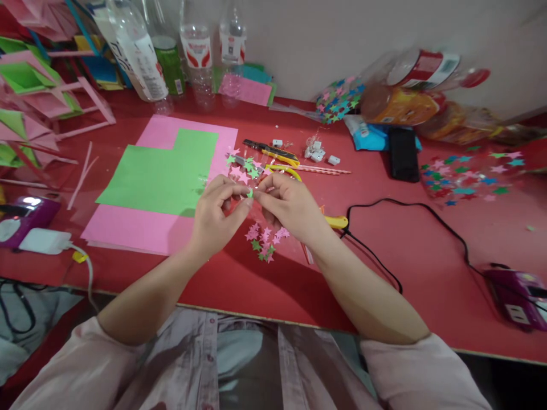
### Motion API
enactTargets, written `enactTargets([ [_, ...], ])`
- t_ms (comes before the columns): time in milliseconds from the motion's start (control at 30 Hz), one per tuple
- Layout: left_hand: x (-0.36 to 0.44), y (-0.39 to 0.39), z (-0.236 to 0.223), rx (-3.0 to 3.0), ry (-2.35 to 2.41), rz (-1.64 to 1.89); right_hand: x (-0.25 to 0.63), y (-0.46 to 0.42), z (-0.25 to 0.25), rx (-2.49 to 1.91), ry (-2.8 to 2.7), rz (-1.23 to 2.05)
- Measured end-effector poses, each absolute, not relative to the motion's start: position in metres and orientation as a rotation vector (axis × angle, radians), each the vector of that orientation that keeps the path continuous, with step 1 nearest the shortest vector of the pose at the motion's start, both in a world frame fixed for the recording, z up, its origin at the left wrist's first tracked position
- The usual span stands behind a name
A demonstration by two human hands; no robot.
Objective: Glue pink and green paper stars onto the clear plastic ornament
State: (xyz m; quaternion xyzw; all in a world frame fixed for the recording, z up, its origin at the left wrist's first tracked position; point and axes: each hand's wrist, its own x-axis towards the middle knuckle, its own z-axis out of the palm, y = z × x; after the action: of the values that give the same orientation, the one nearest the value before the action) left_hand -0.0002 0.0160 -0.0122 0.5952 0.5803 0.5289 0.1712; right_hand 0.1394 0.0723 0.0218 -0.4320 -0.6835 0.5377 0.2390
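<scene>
A small green paper star (250, 194) is pinched between the fingertips of my left hand (219, 212) and my right hand (287, 204), both closed around it. Just beyond my fingers lies a loose group of pink and green paper stars (244, 172). Closer to me, under my right hand, a second pile of stars (265, 240) rests on the red table (239, 285). Beside my left hand are a green paper sheet (158, 176) and larger pink sheets (128, 229) beneath it. A yellow-and-black cutter knife (273, 152) lies past the stars.
Plastic bottles (197, 57) stand along the wall, with pink and green paper shapes (38, 85) at left. A black phone (403, 155), a clear bag of stars (470, 173) and a black cable (444, 225) lie right. Purple power strips (519, 296) sit at both sides.
</scene>
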Motion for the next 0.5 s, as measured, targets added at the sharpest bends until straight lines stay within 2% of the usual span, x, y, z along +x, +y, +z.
enactTargets([
  [500,-0.0007,0.018,-0.01,1.508,1.628,1.447,0.1371,0.0711,0.0234,-1.203,-1.867,1.535],
])
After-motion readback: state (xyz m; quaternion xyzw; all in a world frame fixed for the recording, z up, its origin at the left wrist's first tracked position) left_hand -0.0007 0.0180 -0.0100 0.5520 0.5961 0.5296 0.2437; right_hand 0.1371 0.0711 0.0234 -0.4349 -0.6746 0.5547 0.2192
